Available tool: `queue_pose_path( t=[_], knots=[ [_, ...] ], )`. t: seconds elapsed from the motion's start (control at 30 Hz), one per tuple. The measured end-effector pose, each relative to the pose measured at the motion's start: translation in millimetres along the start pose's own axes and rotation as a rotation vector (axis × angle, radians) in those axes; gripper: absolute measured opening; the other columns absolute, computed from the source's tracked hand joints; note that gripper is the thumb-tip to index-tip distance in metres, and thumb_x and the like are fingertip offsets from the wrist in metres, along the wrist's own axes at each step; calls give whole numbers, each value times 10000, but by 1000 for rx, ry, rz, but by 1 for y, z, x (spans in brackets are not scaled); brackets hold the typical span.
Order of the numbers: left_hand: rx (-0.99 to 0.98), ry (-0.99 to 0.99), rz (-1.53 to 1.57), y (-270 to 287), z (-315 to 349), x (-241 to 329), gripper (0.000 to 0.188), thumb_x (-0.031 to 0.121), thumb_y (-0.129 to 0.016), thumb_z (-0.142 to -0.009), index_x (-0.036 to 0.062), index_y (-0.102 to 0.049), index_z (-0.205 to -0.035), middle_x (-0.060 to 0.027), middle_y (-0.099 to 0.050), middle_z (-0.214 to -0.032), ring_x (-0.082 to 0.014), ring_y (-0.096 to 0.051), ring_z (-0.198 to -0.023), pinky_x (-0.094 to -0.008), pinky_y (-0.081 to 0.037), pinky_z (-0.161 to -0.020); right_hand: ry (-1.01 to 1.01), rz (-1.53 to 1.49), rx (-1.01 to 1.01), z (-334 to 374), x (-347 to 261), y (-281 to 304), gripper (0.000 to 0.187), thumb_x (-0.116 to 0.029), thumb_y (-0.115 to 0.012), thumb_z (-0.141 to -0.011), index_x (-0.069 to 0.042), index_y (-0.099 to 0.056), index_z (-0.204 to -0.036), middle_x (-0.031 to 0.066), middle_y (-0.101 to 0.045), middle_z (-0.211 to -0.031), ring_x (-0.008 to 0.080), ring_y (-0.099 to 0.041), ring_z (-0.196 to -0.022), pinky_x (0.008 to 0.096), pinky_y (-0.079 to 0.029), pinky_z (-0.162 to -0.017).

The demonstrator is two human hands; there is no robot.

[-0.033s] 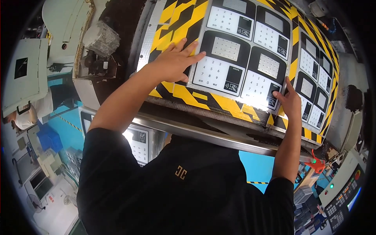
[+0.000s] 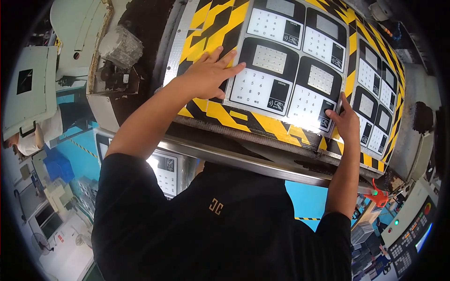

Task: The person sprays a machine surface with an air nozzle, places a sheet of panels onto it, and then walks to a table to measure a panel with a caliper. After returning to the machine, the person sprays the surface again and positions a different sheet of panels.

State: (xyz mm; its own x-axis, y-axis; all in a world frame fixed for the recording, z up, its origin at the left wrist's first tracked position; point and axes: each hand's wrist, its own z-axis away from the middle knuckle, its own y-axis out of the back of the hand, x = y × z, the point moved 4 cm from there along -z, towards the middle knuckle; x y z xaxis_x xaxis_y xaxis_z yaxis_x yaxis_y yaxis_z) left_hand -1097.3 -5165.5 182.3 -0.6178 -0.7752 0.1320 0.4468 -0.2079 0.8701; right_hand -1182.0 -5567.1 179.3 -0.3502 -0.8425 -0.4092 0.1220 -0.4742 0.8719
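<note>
A sheet of black-and-white keypad panels (image 2: 294,87) lies on a machine bed (image 2: 229,119) covered with yellow-and-black striped tape. Each panel carries a number pad, a window and a dark card-reader patch. Spread wide, the fingers of my left hand (image 2: 206,75) rest on the sheet's left edge and the tape beside it. At the lower right corner is my right hand (image 2: 349,124), its thumb on the dark patch of a panel and its index finger stretched along the right edge. Both hands are open. The right hand's other fingers are mostly hidden.
Another keypad sheet (image 2: 370,100) lies on the bed to the right. A metal rail (image 2: 234,159) runs along the front, close to my body, with more keypad panels (image 2: 166,173) below it. An orange-red nozzle (image 2: 378,199) and a control panel (image 2: 408,239) are at the lower right.
</note>
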Motion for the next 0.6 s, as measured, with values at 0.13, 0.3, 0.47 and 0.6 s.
queue_pose_path(
  t=[0.13,0.3,0.47,0.6],
  knots=[
    [13,-8,2,4,2,2,987,309,-827,-747,267,-251,-1548,-115,-76,-1643,-381,-98,-1501,-500,-171,-1204,-62,75,-29,1,-3,7,876,-325,-870,-699,-121,-474,-1453,83,-567,-658,169,-537,-594,318,-451,-568],
    [-23,-8,32,7,7,0,990,352,-829,-723,284,-277,-1542,-102,-114,-1643,-373,-122,-1501,-478,-177,-1197,-48,50,-45,0,0,2,890,-299,-873,-691,-152,-461,-1466,41,-503,-644,147,-491,-584,300,-427,-557],
    [-22,6,24,18,7,4,997,336,-843,-705,281,-296,-1536,-105,-145,-1636,-371,-140,-1497,-478,-183,-1199,-25,42,-23,3,-6,7,879,-271,-875,-689,-108,-473,-1453,32,-513,-636,140,-495,-580,293,-419,-542],
    [-74,13,-21,33,2,15,970,326,-852,-691,275,-346,-1516,-119,-203,-1620,-377,-178,-1487,-485,-200,-1195,-23,-78,9,14,-7,25,925,-223,-881,-693,-64,-414,-1476,43,-546,-643,121,-505,-589,282,-425,-539]
  ],
)
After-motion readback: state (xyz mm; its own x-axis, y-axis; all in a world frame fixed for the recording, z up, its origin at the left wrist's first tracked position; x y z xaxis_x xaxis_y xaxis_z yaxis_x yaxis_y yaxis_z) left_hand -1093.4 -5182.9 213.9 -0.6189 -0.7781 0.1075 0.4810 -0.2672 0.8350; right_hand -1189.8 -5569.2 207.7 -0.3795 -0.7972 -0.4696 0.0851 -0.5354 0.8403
